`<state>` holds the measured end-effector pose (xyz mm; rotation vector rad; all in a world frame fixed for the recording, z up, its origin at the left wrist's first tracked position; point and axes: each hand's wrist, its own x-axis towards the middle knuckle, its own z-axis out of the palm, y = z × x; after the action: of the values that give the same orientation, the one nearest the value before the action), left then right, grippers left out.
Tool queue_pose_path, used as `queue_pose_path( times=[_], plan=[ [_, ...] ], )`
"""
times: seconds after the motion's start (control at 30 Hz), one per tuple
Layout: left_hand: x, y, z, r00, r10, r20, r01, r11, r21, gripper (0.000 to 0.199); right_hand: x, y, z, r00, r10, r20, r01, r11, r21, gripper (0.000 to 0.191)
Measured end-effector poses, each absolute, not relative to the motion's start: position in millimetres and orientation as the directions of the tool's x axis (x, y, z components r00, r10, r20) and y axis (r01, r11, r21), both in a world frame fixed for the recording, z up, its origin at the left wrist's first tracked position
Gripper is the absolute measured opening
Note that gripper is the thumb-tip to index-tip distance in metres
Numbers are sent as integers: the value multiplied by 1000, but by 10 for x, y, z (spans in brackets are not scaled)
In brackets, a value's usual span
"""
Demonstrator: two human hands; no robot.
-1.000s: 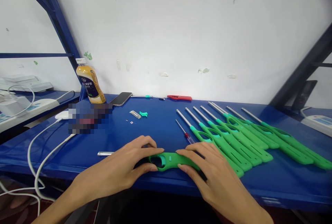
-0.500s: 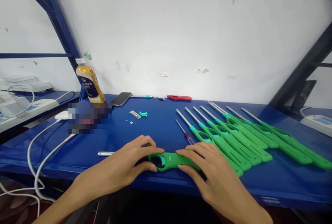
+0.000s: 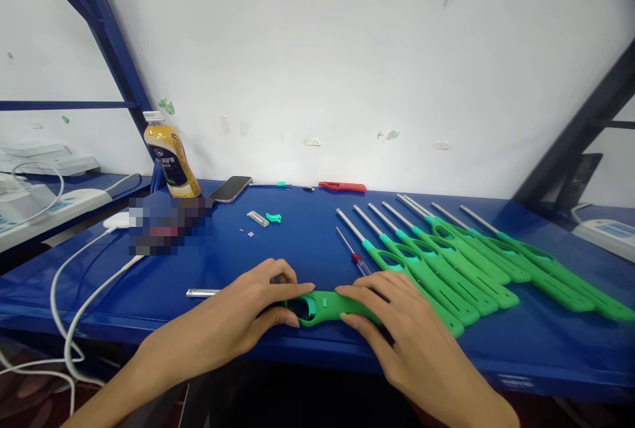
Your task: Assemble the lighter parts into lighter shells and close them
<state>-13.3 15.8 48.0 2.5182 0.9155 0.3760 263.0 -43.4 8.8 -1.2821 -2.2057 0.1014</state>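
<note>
A green lighter (image 3: 330, 307) lies sideways at the front edge of the blue table, its metal tube pointing left. My left hand (image 3: 258, 302) grips it around the trigger opening, thumb below and index finger above. The handle is pinched by my right hand (image 3: 391, 315), which covers its right end. Several green lighters (image 3: 446, 262) with metal tubes lie side by side to the right. Just behind my right hand is a screwdriver (image 3: 356, 258) with a red and clear handle.
Farther back lie a red casing (image 3: 342, 186), a thin rod (image 3: 270, 184), a phone (image 3: 231, 189), a clear part (image 3: 258, 218) and a teal piece (image 3: 273, 217). A yellow bottle (image 3: 172, 157) stands at the left near white cables (image 3: 82, 253).
</note>
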Motion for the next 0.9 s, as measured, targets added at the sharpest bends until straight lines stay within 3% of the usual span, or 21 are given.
queue_pose_path(
  times=[0.6, 0.9],
  plan=[
    [-241, 209, 437, 720, 694, 16, 599, -633, 490, 47, 2644, -439, 65, -359, 808, 468, 763, 542, -351, 20],
    [-306, 210, 396, 682, 728, 69, 631, -633, 447, 42, 2652, -448, 76, -356, 813, 461, 758, 540, -367, 19]
  ],
)
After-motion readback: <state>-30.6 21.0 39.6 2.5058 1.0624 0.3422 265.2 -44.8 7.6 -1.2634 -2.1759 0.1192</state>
